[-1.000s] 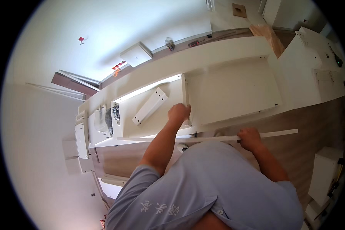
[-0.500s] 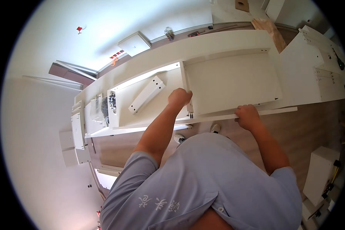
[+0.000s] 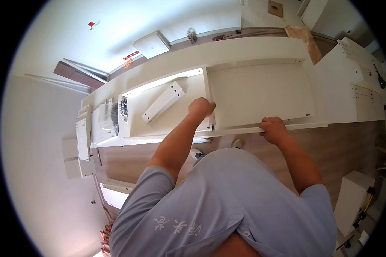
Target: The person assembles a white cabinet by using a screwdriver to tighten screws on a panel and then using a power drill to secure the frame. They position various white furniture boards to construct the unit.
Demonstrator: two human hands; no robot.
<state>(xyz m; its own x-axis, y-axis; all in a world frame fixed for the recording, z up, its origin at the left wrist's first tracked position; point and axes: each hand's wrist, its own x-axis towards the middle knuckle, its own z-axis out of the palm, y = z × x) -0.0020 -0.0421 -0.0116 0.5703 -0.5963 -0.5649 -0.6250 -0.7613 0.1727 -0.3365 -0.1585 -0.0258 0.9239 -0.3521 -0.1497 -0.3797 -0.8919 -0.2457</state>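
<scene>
My left hand (image 3: 201, 108) is closed on the short white divider board (image 3: 207, 85) that crosses the white panel frame. Along the frame's near side runs a long narrow white board (image 3: 240, 131), with my right hand (image 3: 273, 128) gripping its edge, fingers on top. At the right a narrow gap shows between this board and the large white base panel (image 3: 261, 92); dark fittings dot the panel's near edge. Below my left hand, dark connector pins (image 3: 212, 127) show at the divider's near end. A loose white block with dark holes (image 3: 163, 102) lies in the left compartment.
Small metal hardware (image 3: 123, 107) and a clear plastic bag (image 3: 107, 115) lie at the left end. Stacked white boards (image 3: 83, 139) stand beyond. A green-handled screwdriver (image 3: 380, 79) rests on panels at right. A white box-like piece (image 3: 352, 197) stands on the floor (image 3: 317, 150).
The long narrow board has shifted slightly left, with my right hand on it, and its right part sits a little closer to the base panel. My left hand keeps its hold; the view has tilted slightly.
</scene>
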